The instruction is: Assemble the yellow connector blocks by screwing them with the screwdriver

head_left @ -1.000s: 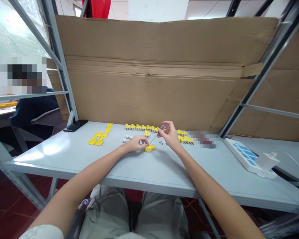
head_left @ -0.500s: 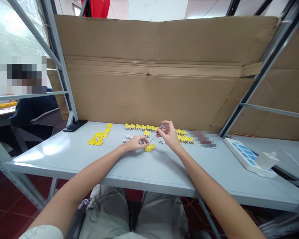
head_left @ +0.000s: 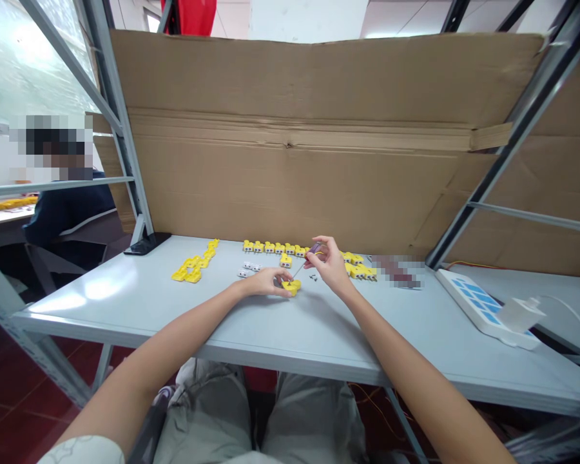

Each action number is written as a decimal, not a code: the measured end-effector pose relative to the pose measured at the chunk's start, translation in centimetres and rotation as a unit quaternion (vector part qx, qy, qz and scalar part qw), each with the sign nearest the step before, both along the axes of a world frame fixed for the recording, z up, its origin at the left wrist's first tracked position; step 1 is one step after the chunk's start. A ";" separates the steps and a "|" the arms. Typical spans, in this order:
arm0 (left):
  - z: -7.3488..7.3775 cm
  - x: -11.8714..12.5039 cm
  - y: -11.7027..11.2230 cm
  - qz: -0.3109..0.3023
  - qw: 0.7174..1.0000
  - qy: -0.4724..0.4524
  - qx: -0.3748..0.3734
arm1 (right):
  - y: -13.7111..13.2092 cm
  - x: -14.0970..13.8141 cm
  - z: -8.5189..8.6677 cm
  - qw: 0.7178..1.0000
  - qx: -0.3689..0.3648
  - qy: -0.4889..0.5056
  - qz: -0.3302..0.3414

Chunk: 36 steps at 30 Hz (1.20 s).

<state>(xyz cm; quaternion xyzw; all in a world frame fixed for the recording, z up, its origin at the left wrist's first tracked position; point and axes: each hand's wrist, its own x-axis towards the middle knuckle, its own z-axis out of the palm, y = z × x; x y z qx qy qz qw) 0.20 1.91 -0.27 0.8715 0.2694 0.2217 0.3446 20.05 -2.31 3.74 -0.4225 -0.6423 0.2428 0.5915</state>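
Observation:
My right hand (head_left: 327, 259) is closed around the purple handle of a screwdriver (head_left: 314, 249), whose thin shaft slants down and left. The shaft's tip meets a small yellow plastic part (head_left: 292, 287) on the table. My left hand (head_left: 269, 282) grips that part from its left side, fingers curled and thumb along the near edge. A few tiny screws (head_left: 313, 278) lie just right of the part. Behind it stands a single yellow block (head_left: 285, 260), and small white pieces (head_left: 249, 268) lie beyond my left hand.
Yellow blocks (head_left: 269, 247) line the back by the cardboard panel (head_left: 290, 187); more blocks (head_left: 363, 271) sit to the right. Yellow covers (head_left: 192, 269) and a black phone (head_left: 147, 243) lie left. A power strip (head_left: 483, 309) is at right. Another person (head_left: 72, 203) sits far left.
My left fingers have come down from near the screwdriver tip to hold the yellow part's side. The screwdriver remains in my right hand, its tip still at the part.

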 end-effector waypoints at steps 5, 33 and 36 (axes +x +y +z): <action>0.1 0.0 -0.1 0.006 1.000 0.007 0.011 | -0.2 -0.1 0.1 1.000 0.000 -0.012 -0.008; -0.2 0.7 -0.8 -0.035 0.998 -0.017 0.054 | -1.4 -2.3 -0.4 0.992 0.091 -0.039 0.073; -0.1 0.7 -0.9 -0.029 0.998 -0.013 0.051 | -1.6 -2.5 -0.5 0.992 0.079 -0.019 0.095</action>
